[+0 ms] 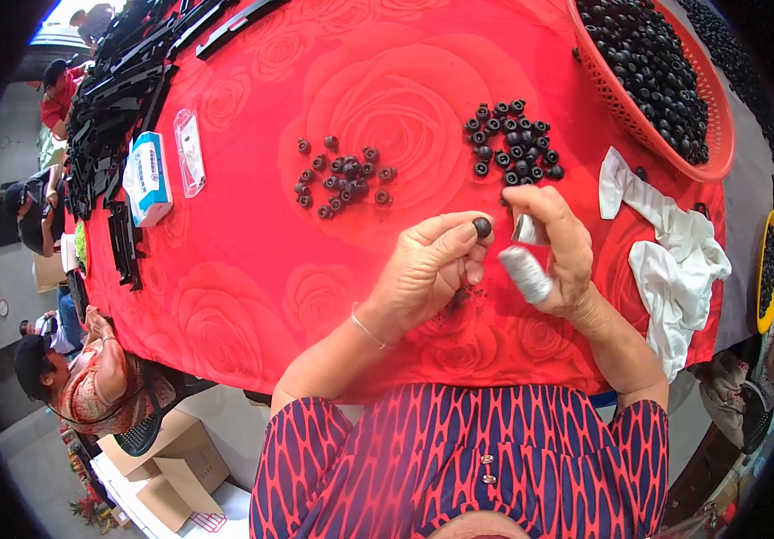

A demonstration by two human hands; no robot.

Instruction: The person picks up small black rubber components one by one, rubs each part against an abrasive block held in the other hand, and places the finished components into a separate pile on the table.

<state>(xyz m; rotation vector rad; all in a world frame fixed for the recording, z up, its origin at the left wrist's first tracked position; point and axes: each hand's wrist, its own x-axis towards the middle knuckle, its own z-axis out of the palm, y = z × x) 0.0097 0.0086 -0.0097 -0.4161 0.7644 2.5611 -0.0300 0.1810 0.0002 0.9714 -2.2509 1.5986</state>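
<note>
Head view, left hand (424,269) pinching black grommet (482,227), right hand (556,251) gripping tool (525,271)

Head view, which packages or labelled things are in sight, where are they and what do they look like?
Tissue pack: left on the red cloth, boxy, white and blue.
Clear packet: just right of it, flat, see-through, with a reddish edge.
Cardboard boxes: on the floor, lower left, brown, one with red printing.
</note>
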